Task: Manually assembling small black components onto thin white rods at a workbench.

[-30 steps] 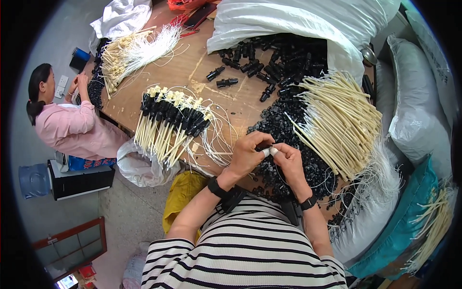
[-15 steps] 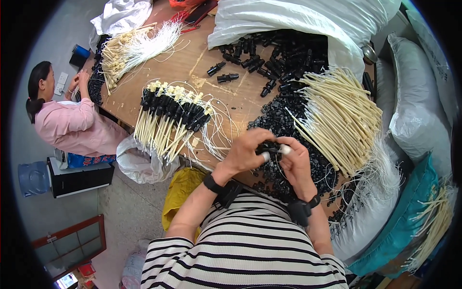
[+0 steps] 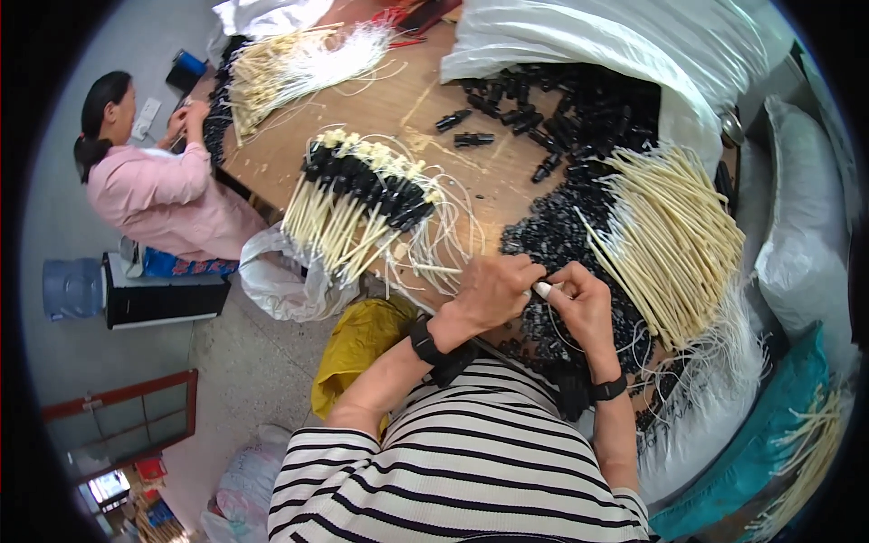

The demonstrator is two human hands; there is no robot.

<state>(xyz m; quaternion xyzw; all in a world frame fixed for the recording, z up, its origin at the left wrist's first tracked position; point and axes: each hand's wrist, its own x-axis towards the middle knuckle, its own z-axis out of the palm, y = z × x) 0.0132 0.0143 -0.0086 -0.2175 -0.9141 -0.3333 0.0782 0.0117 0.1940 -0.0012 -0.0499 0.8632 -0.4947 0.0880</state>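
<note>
Close together over the table's near edge, my left hand point(image 3: 493, 291) and my right hand point(image 3: 582, 306) are both closed, fingertips nearly meeting. White covers show on fingertips between them. The left fingers hide whatever they grip; the right thumb and fingers are pinched, and what they hold is too small to name. A thin white cord point(image 3: 558, 333) loops below the hands. Beneath and beyond them lies a heap of small black plastic parts point(image 3: 566, 217). To the right, cream tubes with white strings point(image 3: 674, 244) lie in a thick bundle.
Left of my hands are cream tubes fitted with black connectors point(image 3: 367, 195). Loose black connectors point(image 3: 579, 118) spill from a white sack point(image 3: 579, 45). A person in pink point(image 3: 167, 195) works at the far left. A yellow bag point(image 3: 358, 348) hangs by the near edge; a teal sack point(image 3: 760, 462) stands right.
The view has shifted, so the table's contents appear farther right. A black connector seen between my hands before is now hidden, and my fingers have drawn closer together.
</note>
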